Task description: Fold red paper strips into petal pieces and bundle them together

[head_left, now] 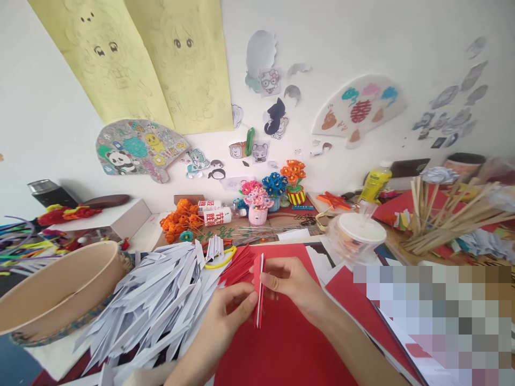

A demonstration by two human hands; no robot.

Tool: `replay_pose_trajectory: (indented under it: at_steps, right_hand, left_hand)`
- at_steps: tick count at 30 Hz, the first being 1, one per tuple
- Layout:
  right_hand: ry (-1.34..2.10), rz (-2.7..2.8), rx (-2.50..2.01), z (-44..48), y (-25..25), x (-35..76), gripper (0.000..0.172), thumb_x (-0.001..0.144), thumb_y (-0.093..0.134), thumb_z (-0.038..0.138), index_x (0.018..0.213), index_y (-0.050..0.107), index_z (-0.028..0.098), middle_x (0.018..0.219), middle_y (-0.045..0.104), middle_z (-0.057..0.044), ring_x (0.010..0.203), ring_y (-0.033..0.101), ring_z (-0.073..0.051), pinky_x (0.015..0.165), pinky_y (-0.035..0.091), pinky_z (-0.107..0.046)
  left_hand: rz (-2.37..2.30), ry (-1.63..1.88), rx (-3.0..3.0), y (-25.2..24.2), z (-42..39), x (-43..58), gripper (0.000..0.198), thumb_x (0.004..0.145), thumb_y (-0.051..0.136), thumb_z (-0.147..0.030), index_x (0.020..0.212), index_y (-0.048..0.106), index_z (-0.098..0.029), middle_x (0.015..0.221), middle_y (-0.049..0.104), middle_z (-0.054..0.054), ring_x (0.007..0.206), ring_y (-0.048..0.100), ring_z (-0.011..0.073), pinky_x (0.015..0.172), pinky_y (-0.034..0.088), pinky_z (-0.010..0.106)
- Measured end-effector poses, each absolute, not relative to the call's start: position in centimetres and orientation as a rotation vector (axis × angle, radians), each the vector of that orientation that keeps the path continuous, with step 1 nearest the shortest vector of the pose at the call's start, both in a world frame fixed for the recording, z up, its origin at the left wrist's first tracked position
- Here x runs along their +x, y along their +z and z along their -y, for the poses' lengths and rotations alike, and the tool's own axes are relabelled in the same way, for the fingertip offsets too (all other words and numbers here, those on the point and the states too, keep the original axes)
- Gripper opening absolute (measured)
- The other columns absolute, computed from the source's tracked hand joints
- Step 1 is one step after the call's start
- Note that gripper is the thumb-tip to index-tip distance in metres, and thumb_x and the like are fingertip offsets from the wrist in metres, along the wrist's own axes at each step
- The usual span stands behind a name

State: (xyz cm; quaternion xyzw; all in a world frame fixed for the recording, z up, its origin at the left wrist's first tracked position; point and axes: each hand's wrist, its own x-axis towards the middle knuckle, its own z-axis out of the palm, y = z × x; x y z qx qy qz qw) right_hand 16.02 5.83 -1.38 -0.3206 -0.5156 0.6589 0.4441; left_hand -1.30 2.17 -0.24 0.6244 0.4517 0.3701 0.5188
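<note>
A narrow folded strip of red paper [258,287], with a white inner edge showing, stands upright between my hands. My left hand [233,310] pinches its lower left side between thumb and fingers. Higher up, my right hand [286,279] grips the same strip from the right. Below them lies a large red sheet of paper [289,348]. Several thin red strips [238,266] are fanned out just behind my left hand. To the left spreads a big heap of folded white paper strips [161,300], with yellow-handled scissors [222,258] at its edge.
A round wooden-looking container [60,284] stands at the left. Small pots of craft flowers [258,214] line the wall. A lidded cup in plastic [358,231] and a bundle of wooden sticks [446,220] are at the right. Another red sheet [362,305] lies beside my right forearm.
</note>
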Motion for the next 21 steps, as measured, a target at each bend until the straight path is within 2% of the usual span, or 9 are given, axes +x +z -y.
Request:
replay_pose_trajectory:
  at_steps: [5, 7, 12, 21]
  right_hand:
    - [1.600, 1.294, -0.839, -6.01, -1.42, 16.11, 0.047, 0.061, 0.084, 0.056, 0.081, 0.075, 0.015, 0.069, 0.065, -0.002, 0.057, 0.053, -0.011, 0.055, 0.046, -0.024]
    - [1.587, 1.304, -0.849, -6.03, -1.42, 16.12, 0.047, 0.061, 0.084, 0.056, 0.080, 0.075, 0.014, 0.069, 0.066, -0.002, 0.058, 0.054, -0.012, 0.056, 0.047, -0.025]
    - [1.559, 1.347, -0.837, -5.96, -1.49, 16.00, 0.044, 0.064, 0.083, 0.053, 0.080, 0.074, 0.014, 0.067, 0.066, -0.001, 0.054, 0.054, -0.011, 0.054, 0.047, -0.024]
    - [1.634, 1.494, -0.811, -6.25, -1.60, 17.00, 0.050, 0.077, 0.071, 0.058, 0.102, 0.076, 0.015, 0.079, 0.069, -0.005, 0.057, 0.052, -0.011, 0.055, 0.045, -0.025]
  left_hand:
    - [-1.177, 0.869, 1.647, -0.34, -2.31, -1.22, 0.044, 0.091, 0.050, -0.051, 0.066, 0.063, -0.017, 0.063, 0.058, 0.001, 0.064, 0.050, 0.0151, 0.063, 0.041, 0.025]
    - [-1.232, 0.854, 1.689, -0.26, -2.21, -1.09, 0.044, 0.092, 0.047, -0.049, 0.066, 0.060, -0.017, 0.062, 0.054, 0.000, 0.062, 0.046, 0.0139, 0.061, 0.038, 0.024]
    - [-1.304, 0.829, 1.777, -0.16, -1.97, -0.83, 0.033, 0.087, 0.055, -0.043, 0.067, 0.061, -0.018, 0.057, 0.049, -0.003, 0.058, 0.042, 0.0131, 0.059, 0.035, 0.024]
    - [-1.251, 0.814, 1.817, 0.43, -1.79, -0.76, 0.030, 0.089, 0.053, -0.038, 0.068, 0.065, -0.019, 0.059, 0.055, -0.002, 0.059, 0.046, 0.0143, 0.060, 0.038, 0.024]
